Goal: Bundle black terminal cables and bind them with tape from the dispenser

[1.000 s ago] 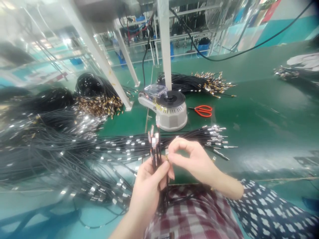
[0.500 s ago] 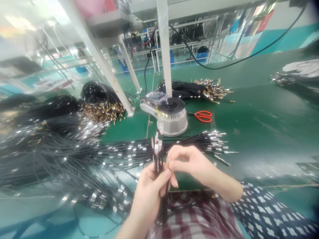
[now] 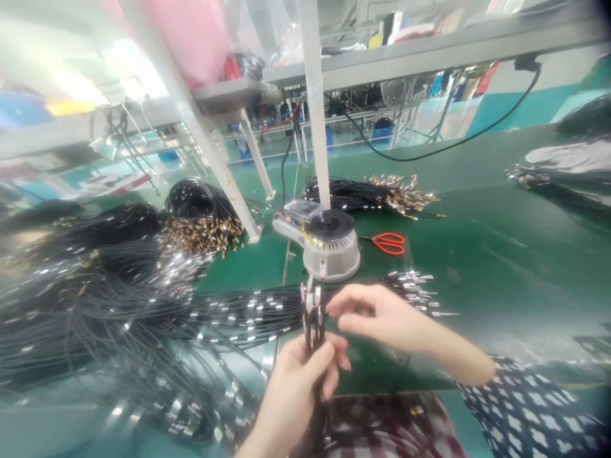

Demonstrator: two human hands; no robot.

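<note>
My left hand [image 3: 305,369] is wrapped round a small bundle of black cables [image 3: 314,327], held upright with pale, metallic-looking ends at the top. The lower part of this bundle hangs down in front of my lap. Just right of the cable ends is my right hand [image 3: 367,315], fingers curved and thumb apart from them, with nothing visible in its grasp. Its fingertips are close to the bundle; whether they touch it I cannot tell. Behind both hands a long bundle of black cables [image 3: 258,308] lies across the green table, silvery ends to the right.
A round grey tape dispenser [image 3: 331,254] stands beyond the hands. Red-handled scissors [image 3: 389,243] lie to its right. Black cables with gold ends [image 3: 396,194] lie behind it, and cable piles [image 3: 119,254] fill the left. White posts [image 3: 315,108] carry a shelf [image 3: 429,57].
My right hand has come away from my left hand's fingertips and moved up and right, its fingers parting. The left hand still holds the cables. The camera view has tilted up.
</note>
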